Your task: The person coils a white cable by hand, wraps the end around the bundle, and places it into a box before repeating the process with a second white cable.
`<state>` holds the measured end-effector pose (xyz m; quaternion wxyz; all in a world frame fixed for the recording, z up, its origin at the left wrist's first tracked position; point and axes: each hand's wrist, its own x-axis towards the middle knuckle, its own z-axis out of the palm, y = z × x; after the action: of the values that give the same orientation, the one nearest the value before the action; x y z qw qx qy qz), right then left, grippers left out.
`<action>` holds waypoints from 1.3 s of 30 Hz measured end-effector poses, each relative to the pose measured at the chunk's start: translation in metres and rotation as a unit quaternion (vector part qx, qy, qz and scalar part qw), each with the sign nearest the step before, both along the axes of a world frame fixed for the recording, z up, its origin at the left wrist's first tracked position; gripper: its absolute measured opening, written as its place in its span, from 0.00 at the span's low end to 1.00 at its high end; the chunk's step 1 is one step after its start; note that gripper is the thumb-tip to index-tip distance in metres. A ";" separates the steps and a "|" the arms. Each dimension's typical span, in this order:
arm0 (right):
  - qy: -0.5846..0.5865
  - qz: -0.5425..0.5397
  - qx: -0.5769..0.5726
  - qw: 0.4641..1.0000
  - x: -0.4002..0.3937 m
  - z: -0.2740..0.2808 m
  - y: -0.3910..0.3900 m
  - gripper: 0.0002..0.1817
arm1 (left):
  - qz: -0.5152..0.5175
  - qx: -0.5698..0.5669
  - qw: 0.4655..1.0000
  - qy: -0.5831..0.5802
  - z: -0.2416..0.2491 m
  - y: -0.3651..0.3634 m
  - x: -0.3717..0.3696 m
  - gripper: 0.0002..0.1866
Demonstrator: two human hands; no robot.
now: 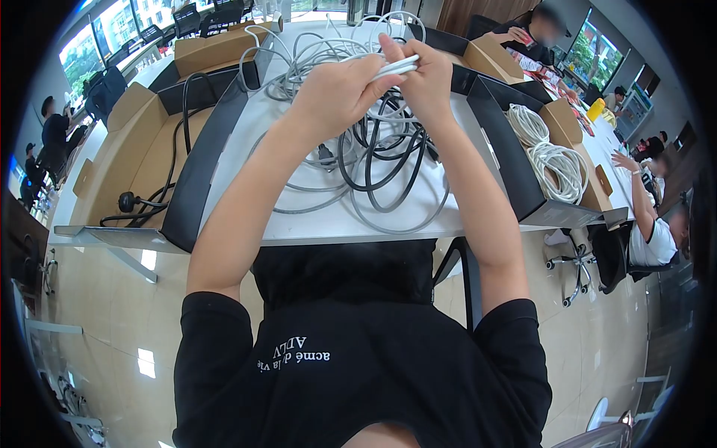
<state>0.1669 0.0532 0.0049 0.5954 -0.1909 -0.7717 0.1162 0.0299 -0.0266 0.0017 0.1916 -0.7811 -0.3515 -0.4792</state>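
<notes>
My left hand (334, 91) is closed around several strands of white cable (396, 69), held up over the table. Close against it, my right hand (431, 81) grips the same strands where they pass between the two hands. Behind and below the hands lies a loose tangle of grey-white cables (317, 51). Black cables (388, 179) lie in loops under my hands, mixed with grey ones. A grey loop reaches toward the table's front edge. The tangle's middle is partly hidden by my hands and forearms.
On the left, an open cardboard box (97, 190) holds a black power cord (153, 203) with a plug. Coiled white cables (556, 168) fill an open box on the right. More boxes stand behind. The white table (246, 201) ends before my lap. Other people sit around the room.
</notes>
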 end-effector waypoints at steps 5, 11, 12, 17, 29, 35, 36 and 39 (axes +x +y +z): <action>0.216 0.240 -0.221 0.920 -0.007 0.006 -0.005 0.20 | -0.041 0.018 0.996 -0.073 0.006 -0.007 0.007 0.13; 0.372 0.382 -0.406 0.742 -0.002 0.013 -0.004 0.17 | -0.065 0.048 0.991 -0.105 -0.002 0.018 -0.008 0.14; 0.351 0.409 -0.392 0.746 -0.002 0.010 0.000 0.18 | -0.062 0.073 0.991 -0.098 -0.004 0.019 -0.007 0.15; 0.267 0.473 -0.395 0.741 -0.004 0.002 0.000 0.26 | -0.051 0.149 0.987 -0.013 -0.010 0.017 0.001 0.13; 0.178 0.370 -0.434 0.802 -0.019 -0.004 -0.019 0.19 | -0.119 0.162 0.980 -0.020 -0.016 0.021 -0.005 0.12; 0.113 0.259 -0.397 0.873 -0.013 -0.005 -0.010 0.18 | -0.143 -0.065 0.958 -0.238 -0.017 0.004 0.010 0.21; 0.112 0.253 -0.397 0.875 -0.011 -0.003 -0.009 0.18 | -0.152 -0.083 0.949 -0.265 -0.018 0.009 0.008 0.22; 0.114 0.240 -0.390 0.882 -0.008 0.003 -0.006 0.19 | -0.179 -0.106 0.925 -0.319 -0.018 0.017 0.002 0.23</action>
<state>0.1590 0.0467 0.0080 0.5108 -0.2022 -0.6132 0.5676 0.0324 -0.0097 -0.0164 -0.1033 -0.6528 -0.2970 -0.6892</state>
